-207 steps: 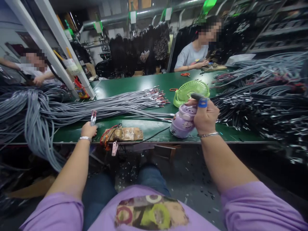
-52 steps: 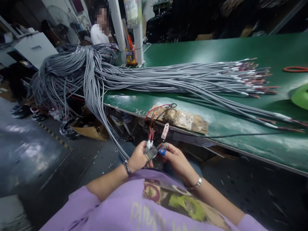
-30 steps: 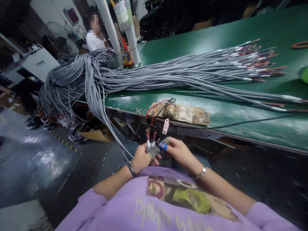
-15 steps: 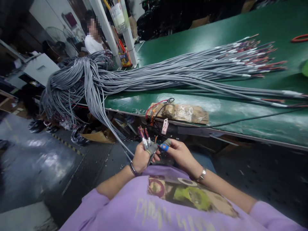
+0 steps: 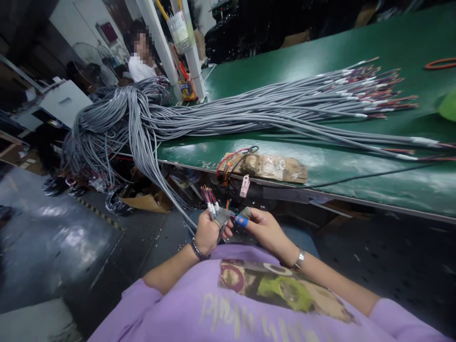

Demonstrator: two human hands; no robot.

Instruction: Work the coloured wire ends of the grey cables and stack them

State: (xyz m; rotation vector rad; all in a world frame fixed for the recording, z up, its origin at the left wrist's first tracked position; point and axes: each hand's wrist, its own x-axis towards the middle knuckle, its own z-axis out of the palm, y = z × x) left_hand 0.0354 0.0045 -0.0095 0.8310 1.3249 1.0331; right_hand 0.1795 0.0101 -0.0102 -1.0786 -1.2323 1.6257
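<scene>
Left hand [image 5: 207,233] and right hand [image 5: 267,232] nearly meet beside the table [image 5: 392,190]. Left pinches gray cable ends [image 5: 213,208]; right pinches thin wires [image 5: 232,216]. I see ends bunched tighter than half a second ago: likely neater handful.

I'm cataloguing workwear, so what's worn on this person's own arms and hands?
Both sleeves are light purple. The left hand wears a grey finger cover and a dark linked bracelet. The right hand has a blue finger band, a greyish fingertip cover and a silvery bracelet.
</scene>
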